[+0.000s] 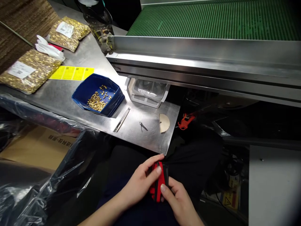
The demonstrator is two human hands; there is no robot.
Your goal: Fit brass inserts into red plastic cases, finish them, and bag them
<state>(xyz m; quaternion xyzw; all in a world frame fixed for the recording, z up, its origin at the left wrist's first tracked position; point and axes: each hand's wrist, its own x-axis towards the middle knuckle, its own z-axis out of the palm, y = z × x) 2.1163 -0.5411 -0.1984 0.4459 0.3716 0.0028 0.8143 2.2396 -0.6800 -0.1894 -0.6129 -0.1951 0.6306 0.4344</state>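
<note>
Over my lap, both hands grip a red and black object (161, 182) whose exact kind I cannot make out. My left hand (143, 178) lies along its left side, thumb pressed on the red face and index finger stretched over the top end. From the right, my right hand (176, 197) holds the lower part, with the thumb on the front and the fingers curled behind. Just beyond my hands is the corner of the metal table (150, 138). On it lie a half-round beige piece (164, 123), a nail clipper (143, 126) and a slim cutter knife (121, 119).
A blue bin (113, 108) holds small brass-coloured parts. Behind it are a grey tray (145, 101), a yellow label strip (71, 73) and bags of brass parts (35, 67). A green ribbed conveyor (211, 20) crosses the back. An orange tool (185, 121) sits below its frame.
</note>
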